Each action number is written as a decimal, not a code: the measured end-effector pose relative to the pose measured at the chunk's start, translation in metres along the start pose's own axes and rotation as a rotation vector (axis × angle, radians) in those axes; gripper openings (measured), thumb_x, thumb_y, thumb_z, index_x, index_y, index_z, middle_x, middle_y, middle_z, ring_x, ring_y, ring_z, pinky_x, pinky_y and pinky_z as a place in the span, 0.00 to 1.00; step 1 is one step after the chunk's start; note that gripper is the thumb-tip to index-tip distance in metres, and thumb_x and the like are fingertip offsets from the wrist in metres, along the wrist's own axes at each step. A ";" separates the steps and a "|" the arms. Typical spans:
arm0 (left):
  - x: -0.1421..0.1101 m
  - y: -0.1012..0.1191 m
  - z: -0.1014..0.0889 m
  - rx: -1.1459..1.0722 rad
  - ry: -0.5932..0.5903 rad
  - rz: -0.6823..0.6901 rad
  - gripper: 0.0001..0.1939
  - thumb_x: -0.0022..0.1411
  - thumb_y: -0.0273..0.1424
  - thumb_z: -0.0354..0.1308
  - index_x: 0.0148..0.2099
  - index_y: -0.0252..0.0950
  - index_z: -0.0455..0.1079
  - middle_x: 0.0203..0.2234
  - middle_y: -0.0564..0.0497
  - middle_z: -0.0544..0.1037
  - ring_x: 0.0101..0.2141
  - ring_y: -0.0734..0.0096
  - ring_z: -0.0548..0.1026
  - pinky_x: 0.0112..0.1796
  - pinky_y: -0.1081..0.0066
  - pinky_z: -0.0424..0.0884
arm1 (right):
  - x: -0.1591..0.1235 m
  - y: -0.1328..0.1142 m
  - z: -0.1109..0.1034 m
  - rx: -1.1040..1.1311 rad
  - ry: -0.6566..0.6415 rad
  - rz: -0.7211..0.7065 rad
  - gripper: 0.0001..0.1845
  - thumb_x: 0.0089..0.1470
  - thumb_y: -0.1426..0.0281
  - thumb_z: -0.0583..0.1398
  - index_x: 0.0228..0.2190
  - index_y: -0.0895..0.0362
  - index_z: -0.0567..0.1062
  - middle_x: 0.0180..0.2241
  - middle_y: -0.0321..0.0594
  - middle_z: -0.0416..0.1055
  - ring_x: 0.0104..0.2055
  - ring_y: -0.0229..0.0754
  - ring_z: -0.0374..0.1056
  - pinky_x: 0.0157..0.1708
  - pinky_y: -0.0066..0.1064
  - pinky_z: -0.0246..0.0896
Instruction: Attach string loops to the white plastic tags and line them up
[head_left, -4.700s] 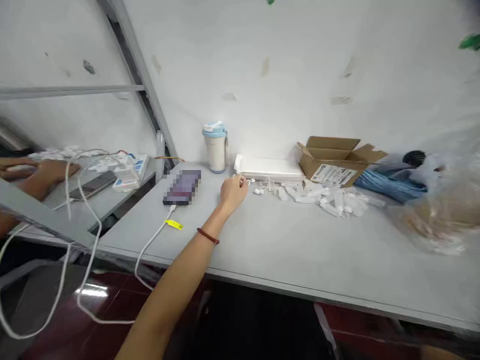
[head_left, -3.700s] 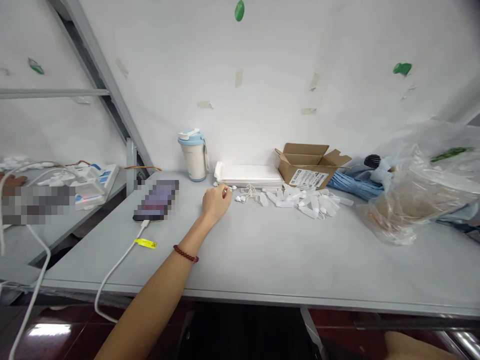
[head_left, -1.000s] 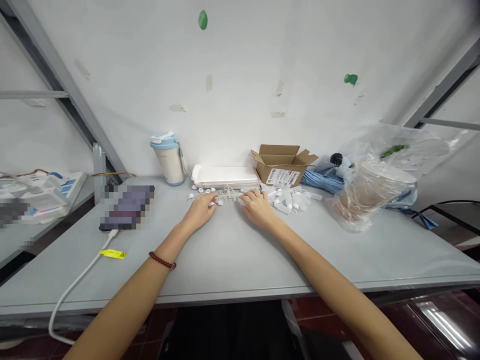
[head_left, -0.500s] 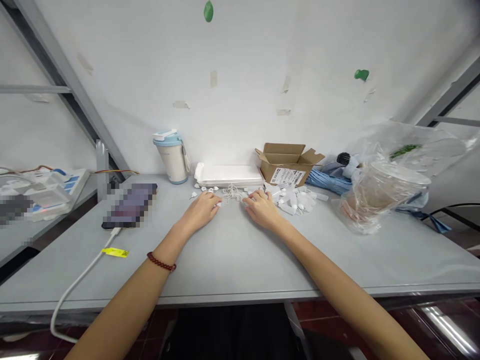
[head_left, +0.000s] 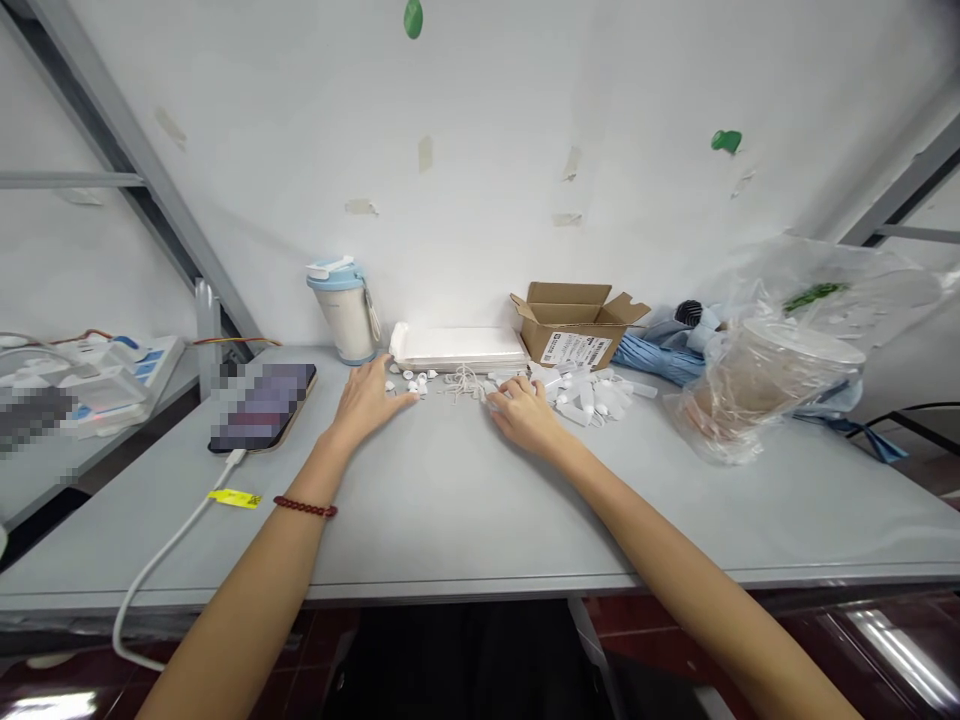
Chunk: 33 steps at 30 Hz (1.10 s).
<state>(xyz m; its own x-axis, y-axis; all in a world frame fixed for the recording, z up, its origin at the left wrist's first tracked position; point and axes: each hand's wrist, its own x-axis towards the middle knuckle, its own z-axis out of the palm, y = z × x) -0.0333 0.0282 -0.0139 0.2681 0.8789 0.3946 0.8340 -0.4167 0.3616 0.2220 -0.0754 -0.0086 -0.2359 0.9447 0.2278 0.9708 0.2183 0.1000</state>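
My left hand lies on the grey table with thumb and fingers spread apart, just left of several small white caps. Nothing shows in its grasp. My right hand rests with bent fingers at the left edge of a heap of white, partly see-through plastic pieces. Its fingertips touch down beside that heap, and whether they pinch anything is hidden. Between the hands lies a tangle of off-white strings. Behind the strings is a flat stack of white packs.
An open cardboard box stands behind the heap. Left are a tumbler and a phone with a white charging cable. On the right sit blue cloth and a plastic-wrapped container. A wall closes off the back.
My left hand has moved left and its fingers have spread, so more of the small white caps now show. My right hand has stayed in nearly the same place.
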 end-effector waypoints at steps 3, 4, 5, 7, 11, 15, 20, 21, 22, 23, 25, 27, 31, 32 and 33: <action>0.001 -0.004 0.002 -0.037 -0.063 -0.105 0.47 0.45 0.48 0.65 0.61 0.32 0.54 0.51 0.37 0.70 0.48 0.50 0.70 0.44 0.61 0.67 | 0.000 -0.001 -0.001 0.003 -0.011 0.008 0.17 0.60 0.69 0.52 0.49 0.58 0.71 0.49 0.53 0.66 0.54 0.54 0.54 0.49 0.46 0.47; 0.002 -0.005 0.003 -0.055 -0.077 -0.126 0.45 0.46 0.47 0.65 0.61 0.32 0.54 0.50 0.38 0.71 0.46 0.52 0.71 0.43 0.62 0.67 | 0.000 -0.001 -0.001 0.005 -0.015 0.010 0.17 0.60 0.69 0.52 0.49 0.58 0.71 0.50 0.53 0.66 0.54 0.54 0.54 0.49 0.46 0.47; 0.003 -0.004 0.004 -0.075 -0.082 -0.140 0.43 0.47 0.45 0.65 0.60 0.33 0.56 0.48 0.39 0.72 0.44 0.56 0.73 0.43 0.63 0.68 | 0.000 -0.001 -0.002 0.008 -0.019 0.013 0.17 0.60 0.69 0.52 0.49 0.58 0.71 0.50 0.53 0.65 0.54 0.54 0.54 0.50 0.46 0.47; 0.006 -0.002 0.006 -0.118 -0.083 -0.155 0.37 0.49 0.41 0.64 0.58 0.33 0.59 0.45 0.42 0.75 0.39 0.61 0.75 0.42 0.65 0.68 | 0.000 -0.001 -0.003 0.019 -0.027 0.018 0.17 0.60 0.68 0.52 0.49 0.58 0.71 0.50 0.53 0.65 0.54 0.54 0.54 0.50 0.45 0.47; 0.009 0.004 0.008 -0.223 -0.058 -0.171 0.31 0.50 0.37 0.63 0.55 0.31 0.64 0.43 0.44 0.76 0.34 0.67 0.75 0.41 0.68 0.69 | 0.000 -0.001 -0.004 0.046 -0.041 0.031 0.17 0.61 0.68 0.52 0.50 0.57 0.71 0.50 0.52 0.65 0.54 0.53 0.55 0.50 0.45 0.47; 0.005 0.011 0.009 -0.227 -0.003 -0.083 0.22 0.52 0.36 0.61 0.49 0.32 0.69 0.39 0.46 0.77 0.35 0.65 0.75 0.42 0.65 0.70 | 0.000 -0.001 -0.004 0.072 -0.047 0.042 0.18 0.61 0.68 0.52 0.50 0.56 0.71 0.50 0.51 0.66 0.54 0.52 0.55 0.51 0.47 0.46; -0.007 0.033 0.014 -0.210 0.141 0.167 0.14 0.58 0.31 0.51 0.45 0.31 0.70 0.42 0.42 0.74 0.39 0.61 0.73 0.43 0.61 0.70 | 0.001 -0.002 -0.005 0.101 -0.051 0.059 0.17 0.61 0.68 0.52 0.49 0.54 0.73 0.49 0.50 0.66 0.54 0.52 0.55 0.51 0.46 0.46; -0.010 0.039 0.017 -0.222 0.136 0.210 0.14 0.59 0.30 0.50 0.45 0.31 0.70 0.42 0.42 0.74 0.40 0.61 0.73 0.44 0.61 0.70 | 0.001 -0.001 -0.006 0.111 -0.048 0.063 0.17 0.61 0.68 0.52 0.49 0.54 0.73 0.49 0.50 0.66 0.54 0.52 0.55 0.51 0.46 0.47; -0.013 0.045 0.019 -0.224 0.120 0.251 0.14 0.59 0.29 0.49 0.45 0.32 0.70 0.42 0.43 0.74 0.41 0.60 0.72 0.45 0.60 0.70 | 0.001 0.000 -0.007 0.124 -0.039 0.068 0.17 0.61 0.68 0.52 0.49 0.53 0.73 0.50 0.50 0.66 0.54 0.51 0.56 0.50 0.46 0.47; -0.015 0.050 0.021 -0.219 0.100 0.288 0.13 0.59 0.28 0.49 0.45 0.32 0.70 0.42 0.43 0.74 0.43 0.60 0.72 0.46 0.60 0.69 | 0.002 0.002 -0.008 0.139 -0.022 0.077 0.17 0.61 0.68 0.52 0.49 0.53 0.73 0.50 0.50 0.67 0.54 0.51 0.56 0.50 0.45 0.47; -0.020 0.059 0.025 -0.206 0.055 0.346 0.13 0.59 0.28 0.49 0.45 0.33 0.70 0.41 0.43 0.74 0.45 0.59 0.70 0.48 0.58 0.68 | 0.002 0.008 -0.011 0.170 0.035 0.111 0.17 0.61 0.68 0.52 0.50 0.53 0.72 0.50 0.49 0.67 0.53 0.51 0.57 0.50 0.44 0.48; -0.024 0.064 0.028 -0.206 0.015 0.385 0.13 0.60 0.27 0.48 0.45 0.34 0.69 0.42 0.43 0.73 0.46 0.59 0.69 0.49 0.58 0.67 | 0.003 0.019 -0.016 0.194 0.108 0.166 0.17 0.61 0.68 0.52 0.49 0.53 0.73 0.50 0.49 0.68 0.53 0.51 0.57 0.49 0.43 0.49; -0.028 0.068 0.029 -0.222 -0.021 0.405 0.12 0.60 0.27 0.48 0.45 0.34 0.69 0.43 0.43 0.73 0.46 0.59 0.69 0.48 0.58 0.67 | 0.000 0.046 -0.027 0.210 0.214 0.302 0.18 0.60 0.72 0.50 0.48 0.56 0.74 0.48 0.49 0.69 0.52 0.52 0.60 0.47 0.42 0.52; -0.029 0.068 0.029 -0.221 -0.023 0.402 0.12 0.60 0.27 0.49 0.45 0.34 0.69 0.42 0.43 0.73 0.46 0.59 0.69 0.48 0.58 0.67 | -0.002 0.053 -0.029 0.205 0.228 0.326 0.18 0.60 0.73 0.50 0.47 0.56 0.74 0.47 0.49 0.70 0.51 0.52 0.61 0.47 0.41 0.53; -0.029 0.068 0.029 -0.218 -0.024 0.398 0.12 0.60 0.27 0.49 0.44 0.35 0.69 0.42 0.44 0.73 0.46 0.59 0.70 0.48 0.58 0.67 | -0.003 0.059 -0.031 0.202 0.233 0.344 0.18 0.59 0.74 0.50 0.47 0.56 0.74 0.47 0.49 0.70 0.51 0.51 0.62 0.46 0.40 0.53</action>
<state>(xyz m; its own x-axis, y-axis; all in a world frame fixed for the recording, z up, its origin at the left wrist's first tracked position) 0.0297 -0.0194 -0.0253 0.5605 0.6446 0.5199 0.5436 -0.7600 0.3563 0.2792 -0.0733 0.0266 0.1202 0.8955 0.4285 0.9782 -0.0333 -0.2048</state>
